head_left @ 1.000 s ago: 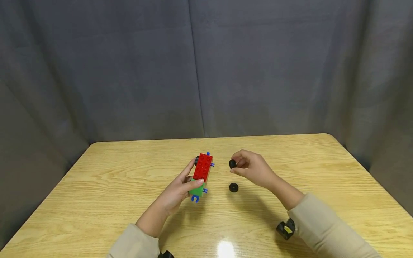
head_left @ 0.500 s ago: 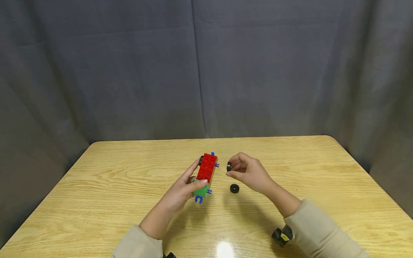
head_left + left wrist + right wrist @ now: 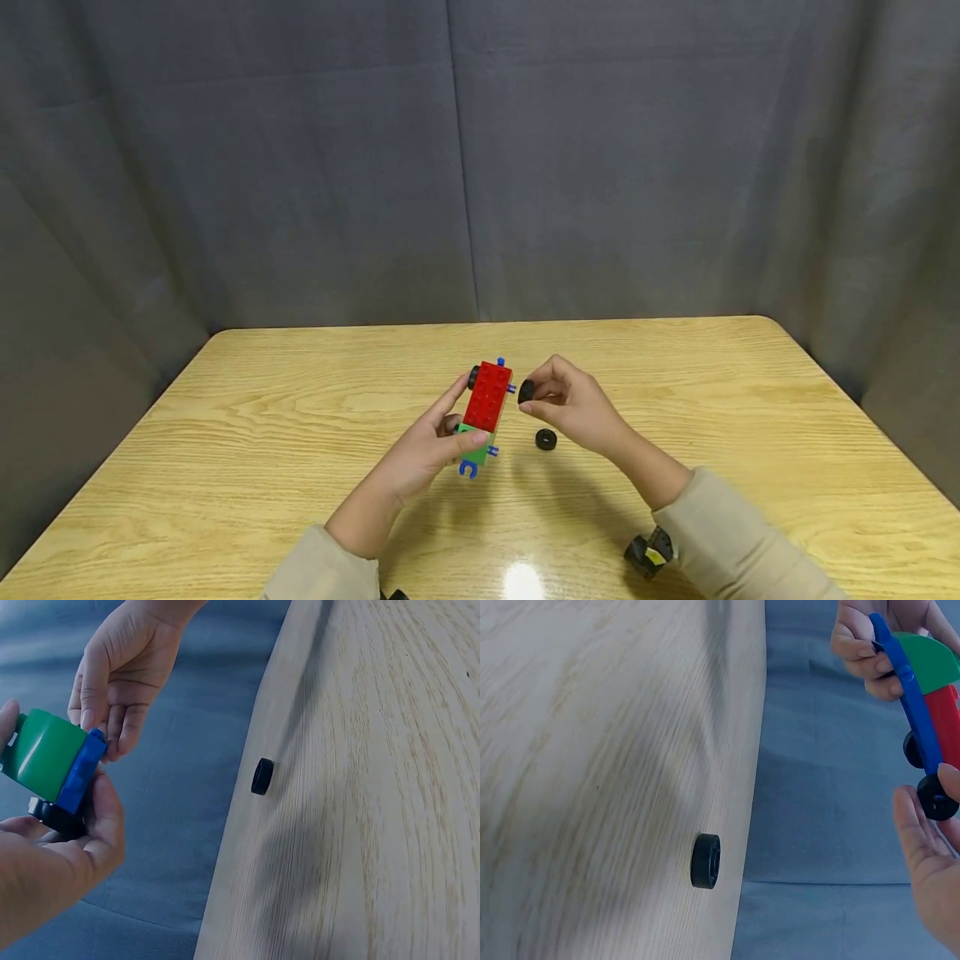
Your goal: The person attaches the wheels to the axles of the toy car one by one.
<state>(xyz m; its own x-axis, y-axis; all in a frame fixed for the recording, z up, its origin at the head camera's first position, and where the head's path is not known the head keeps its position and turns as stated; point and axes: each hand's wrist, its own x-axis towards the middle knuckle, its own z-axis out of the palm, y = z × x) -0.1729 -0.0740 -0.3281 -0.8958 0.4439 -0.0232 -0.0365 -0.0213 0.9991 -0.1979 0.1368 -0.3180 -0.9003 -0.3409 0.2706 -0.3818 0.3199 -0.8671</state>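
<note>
My left hand [image 3: 423, 454] grips a toy vehicle made of bricks above the table, thumb over its green brick [image 3: 475, 446]. A red brick [image 3: 487, 396] forms the far part, and a blue base [image 3: 919, 712] runs underneath. Black wheels sit on the vehicle's left side; two blue axle stubs stick out bare on the right. Between thumb and fingers my right hand [image 3: 581, 408] pinches a black wheel [image 3: 527, 392], held just right of the far axle stub. A second loose black wheel [image 3: 546, 439] lies flat on the table below the hands.
The wooden table [image 3: 262, 433] spreads around both hands. Behind its far edge hangs a grey curtain [image 3: 337, 183]. A black wrist camera [image 3: 648, 552] hangs under the right sleeve, close to the tabletop.
The toy vehicle has shifted slightly right in my left hand. My right hand has carried its wheel left, narrowing the gap to the far axle stub. The loose wheel stays on the table.
</note>
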